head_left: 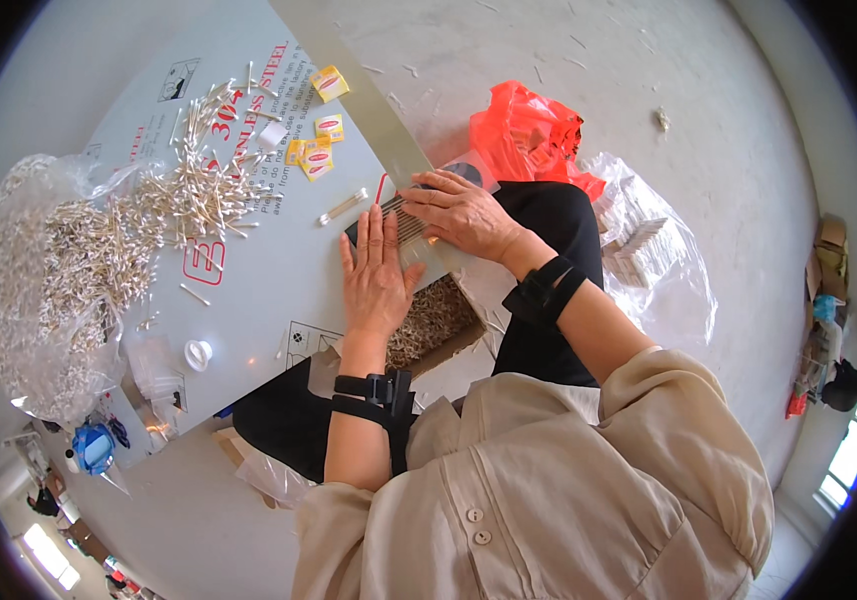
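My left hand (377, 285) lies flat with its fingers stretched out, at the near edge of the table. Its fingertips touch a flat, dark-striped piece (412, 228) that I cannot name. From the right, my right hand (471, 215) reaches over the same piece, fingers extended and slightly bent across its far end. Both hands partly cover it. Just beyond my left fingertips is a small clear case (344, 206) with swabs inside. Below the hands stands an open cardboard box (464, 340) full of loose cotton swabs.
A heap of cotton swabs (204, 190) spills from a big clear bag (24, 290) on the steel-sheet table (259, 290). Yellow packets (317, 160) and a white round lid (199, 354) lie there too. At right are a red plastic bag (519, 125) and a clear bag of white packs (639, 250).
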Motion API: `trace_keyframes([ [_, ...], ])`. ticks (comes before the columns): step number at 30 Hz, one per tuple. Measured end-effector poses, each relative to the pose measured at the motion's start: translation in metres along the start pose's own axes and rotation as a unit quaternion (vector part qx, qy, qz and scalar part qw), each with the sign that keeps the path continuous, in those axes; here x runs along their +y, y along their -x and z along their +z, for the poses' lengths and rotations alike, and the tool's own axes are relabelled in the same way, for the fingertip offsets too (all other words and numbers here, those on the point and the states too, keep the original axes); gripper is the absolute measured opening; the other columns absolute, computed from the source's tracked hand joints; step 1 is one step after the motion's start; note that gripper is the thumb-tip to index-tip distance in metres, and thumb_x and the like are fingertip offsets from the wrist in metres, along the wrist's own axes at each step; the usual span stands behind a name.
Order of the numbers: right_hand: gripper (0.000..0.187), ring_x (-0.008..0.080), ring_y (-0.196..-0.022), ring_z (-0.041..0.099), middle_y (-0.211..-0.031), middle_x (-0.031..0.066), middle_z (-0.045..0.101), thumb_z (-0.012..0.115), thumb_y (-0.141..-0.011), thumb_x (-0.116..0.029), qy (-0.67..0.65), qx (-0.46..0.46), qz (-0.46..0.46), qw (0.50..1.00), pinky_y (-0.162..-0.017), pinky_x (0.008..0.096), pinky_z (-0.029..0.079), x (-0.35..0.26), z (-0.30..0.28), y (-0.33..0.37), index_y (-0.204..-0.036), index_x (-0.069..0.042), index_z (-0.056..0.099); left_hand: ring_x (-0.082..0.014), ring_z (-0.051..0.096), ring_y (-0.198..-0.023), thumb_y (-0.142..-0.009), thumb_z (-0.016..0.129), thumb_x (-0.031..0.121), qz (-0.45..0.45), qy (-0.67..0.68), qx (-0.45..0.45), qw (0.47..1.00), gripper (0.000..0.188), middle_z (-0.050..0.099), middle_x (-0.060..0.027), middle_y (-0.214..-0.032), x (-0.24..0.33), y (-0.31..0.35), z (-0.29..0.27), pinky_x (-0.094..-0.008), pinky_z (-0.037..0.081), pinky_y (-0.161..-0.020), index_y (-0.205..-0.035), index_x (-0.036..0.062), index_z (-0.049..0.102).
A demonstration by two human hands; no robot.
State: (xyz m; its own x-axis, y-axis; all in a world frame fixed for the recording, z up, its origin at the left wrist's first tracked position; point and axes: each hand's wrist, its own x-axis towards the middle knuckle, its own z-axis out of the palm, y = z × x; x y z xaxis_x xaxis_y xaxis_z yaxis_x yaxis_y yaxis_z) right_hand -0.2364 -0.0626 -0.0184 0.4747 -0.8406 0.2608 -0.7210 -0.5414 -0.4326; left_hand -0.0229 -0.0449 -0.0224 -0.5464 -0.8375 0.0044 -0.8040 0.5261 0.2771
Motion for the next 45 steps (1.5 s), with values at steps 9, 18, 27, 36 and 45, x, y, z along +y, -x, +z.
trace_keyframes([
  [9, 0.022, 0.0316, -0.088, 0.065, -0.097, 0.0126, 0.065, 0.072, -0.075, -0.007, -0.078, 0.178, 0.244, 0.95, -0.077, 0.0407, 0.054, -0.008, 0.002, 0.004, -0.095, -0.004, 0.064, -0.0259, 0.014, -0.15, -0.093, 0.054, 0.044, -0.006, -0.01, -0.013, 1.0, 0.078, 0.016, -0.0108, -0.162, 0.001, -0.001, 0.001, -0.0511, 0.011, -0.12, -0.153, 0.0055, 0.023],
  [18, 0.017, 0.0351, -0.07, 0.07, -0.075, 0.0189, 0.069, 0.063, -0.073, -0.014, 0.074, -0.149, 0.309, 0.936, -0.06, 0.0408, 0.055, -0.033, -0.015, -0.038, -0.082, -0.002, 0.071, -0.0267, 0.015, -0.149, -0.093, 0.056, 0.039, 0.004, 0.022, 0.015, 1.0, 0.078, 0.018, -0.0107, -0.161, -0.002, 0.001, 0.005, -0.0529, 0.01, -0.12, -0.154, 0.007, 0.019],
  [27, 0.018, 0.0369, -0.076, 0.069, -0.079, 0.0215, 0.069, 0.062, -0.071, -0.012, 0.058, -0.141, 0.358, 0.921, -0.067, 0.045, 0.055, -0.029, -0.018, -0.058, -0.079, 0.001, 0.071, -0.0255, 0.018, -0.149, -0.094, 0.056, 0.037, -0.002, 0.005, 0.021, 1.0, 0.071, 0.022, -0.0117, -0.16, -0.001, 0.0, 0.006, -0.0515, 0.012, -0.119, -0.151, 0.0053, 0.029],
  [36, 0.022, 0.0389, -0.078, 0.068, -0.079, 0.0229, 0.068, 0.064, -0.068, -0.017, 0.035, -0.128, 0.362, 0.923, -0.069, 0.0465, 0.054, -0.018, -0.014, -0.051, -0.079, 0.002, 0.07, -0.0257, 0.017, -0.149, -0.094, 0.056, 0.039, -0.004, 0.019, 0.024, 1.0, 0.073, 0.022, -0.012, -0.16, 0.003, 0.0, 0.003, -0.0519, 0.012, -0.119, -0.152, 0.0059, 0.026],
  [45, 0.021, 0.0376, -0.078, 0.067, -0.079, 0.0211, 0.068, 0.063, -0.067, -0.018, 0.014, -0.109, 0.366, 0.924, -0.069, 0.0451, 0.054, -0.009, -0.008, -0.045, -0.076, -0.001, 0.071, -0.0272, 0.022, -0.148, -0.091, 0.061, 0.03, -0.018, 0.02, 0.047, 0.999, 0.072, 0.024, -0.0128, -0.159, 0.005, -0.002, 0.009, -0.0529, 0.014, -0.118, -0.151, 0.0062, 0.028],
])
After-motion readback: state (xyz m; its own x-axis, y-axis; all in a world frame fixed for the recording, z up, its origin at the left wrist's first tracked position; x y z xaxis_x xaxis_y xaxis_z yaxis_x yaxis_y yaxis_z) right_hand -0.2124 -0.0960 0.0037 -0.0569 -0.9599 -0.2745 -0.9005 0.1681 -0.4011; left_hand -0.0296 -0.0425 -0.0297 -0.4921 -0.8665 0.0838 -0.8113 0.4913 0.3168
